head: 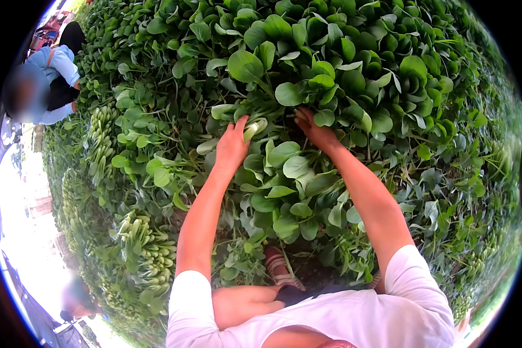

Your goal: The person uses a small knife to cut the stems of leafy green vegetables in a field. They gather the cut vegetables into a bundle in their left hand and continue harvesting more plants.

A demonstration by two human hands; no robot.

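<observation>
My left hand (234,144) is closed around a leafy green plant (255,127), whose pale stem base shows beside the fingertips. To its right, my right hand (315,128) reaches in at the foot of standing leafy greens (326,82), its fingertips partly hidden by leaves; whether it grips a stem cannot be told. Between my forearms lies a heap of loose broad-leaved greens (287,191), close below both hands.
Rows of harvested greens (145,248) lie with pale stems outward at the left. A co-worker in a light blue top (54,71) crouches at the upper left. Another person (79,298) is at the lower left. My striped shoe (278,265) stands below the heap.
</observation>
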